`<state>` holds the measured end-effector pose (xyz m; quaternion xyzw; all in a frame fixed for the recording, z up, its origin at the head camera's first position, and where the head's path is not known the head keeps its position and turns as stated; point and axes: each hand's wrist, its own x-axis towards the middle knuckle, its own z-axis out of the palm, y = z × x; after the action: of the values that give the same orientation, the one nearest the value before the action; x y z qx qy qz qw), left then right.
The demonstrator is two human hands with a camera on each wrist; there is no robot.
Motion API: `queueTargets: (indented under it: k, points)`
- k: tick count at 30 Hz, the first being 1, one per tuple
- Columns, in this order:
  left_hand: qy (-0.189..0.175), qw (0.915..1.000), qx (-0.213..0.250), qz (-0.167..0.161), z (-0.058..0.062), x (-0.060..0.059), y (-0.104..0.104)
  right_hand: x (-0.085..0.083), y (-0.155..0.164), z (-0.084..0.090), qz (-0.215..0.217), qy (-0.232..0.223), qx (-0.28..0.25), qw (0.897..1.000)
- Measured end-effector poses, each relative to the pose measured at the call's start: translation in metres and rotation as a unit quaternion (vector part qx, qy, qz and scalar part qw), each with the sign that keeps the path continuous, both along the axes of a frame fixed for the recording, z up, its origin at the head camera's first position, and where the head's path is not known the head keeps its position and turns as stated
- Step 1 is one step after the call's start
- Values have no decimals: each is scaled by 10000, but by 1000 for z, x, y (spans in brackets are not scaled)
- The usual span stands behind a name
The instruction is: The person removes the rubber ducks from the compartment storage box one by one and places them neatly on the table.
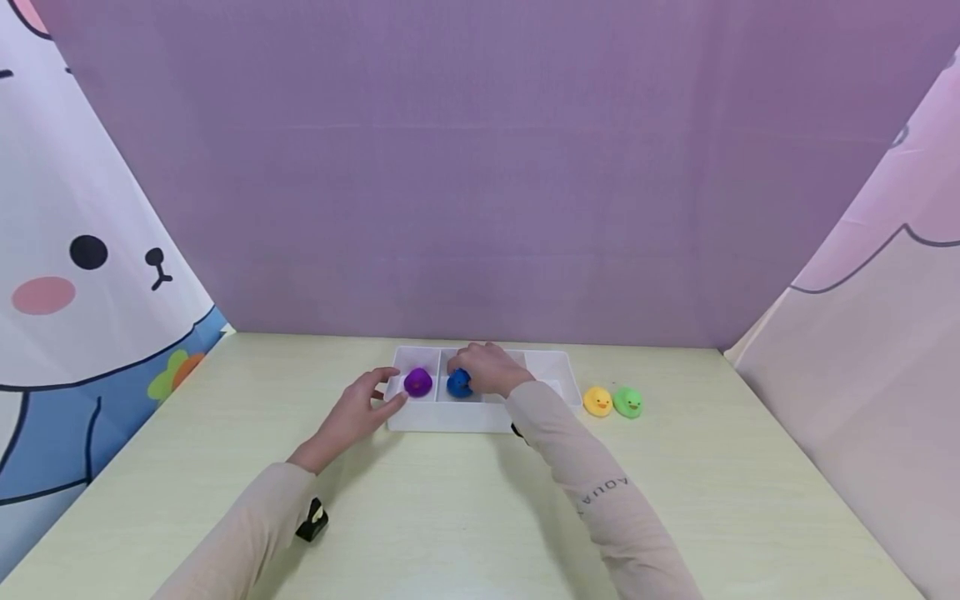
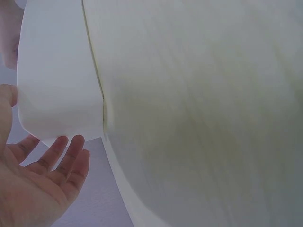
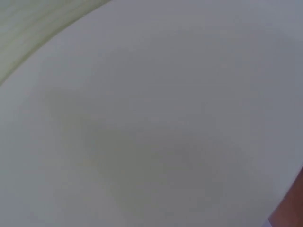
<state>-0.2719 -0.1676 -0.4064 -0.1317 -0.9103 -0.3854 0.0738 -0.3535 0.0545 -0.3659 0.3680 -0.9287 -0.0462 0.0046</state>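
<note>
A white divided box [image 1: 450,418] stands near the back of the table. In its leftmost compartment sits a purple toy duck [image 1: 417,382]. My right hand [image 1: 491,368] reaches over the box from the front and pinches a blue toy duck [image 1: 459,383] at the second compartment from the left. My left hand [image 1: 360,408] is at the box's left end, thumb by the front rim and fingers spread. In the left wrist view, its loosely extended fingers [image 2: 73,153] touch the end wall. The right wrist view is mostly filled by the box's pale wall [image 3: 156,104].
To the right of the box, a yellow toy duck [image 1: 598,402] and a green toy duck [image 1: 628,402] sit side by side on the pale wooden table [image 1: 450,517]. A purple cloth [image 1: 480,183] hangs behind the table, with printed cloths at both sides.
</note>
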Motion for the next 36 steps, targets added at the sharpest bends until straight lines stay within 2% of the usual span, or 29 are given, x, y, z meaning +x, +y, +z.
queueTargets:
  k: [19, 29, 36]
  points:
    - [12, 10000, 8, 1, -2, -1, 0, -2, 0, 0, -43, -36, 80, 10000]
    - [41, 10000, 8, -23, -1, -2, 1, -2, 5, 3, 270, 156, -89, 9995]
    - [-21, 10000, -17, 11, -1, -2, 2, 2, 8, 11, 332, 194, -270, 9989]
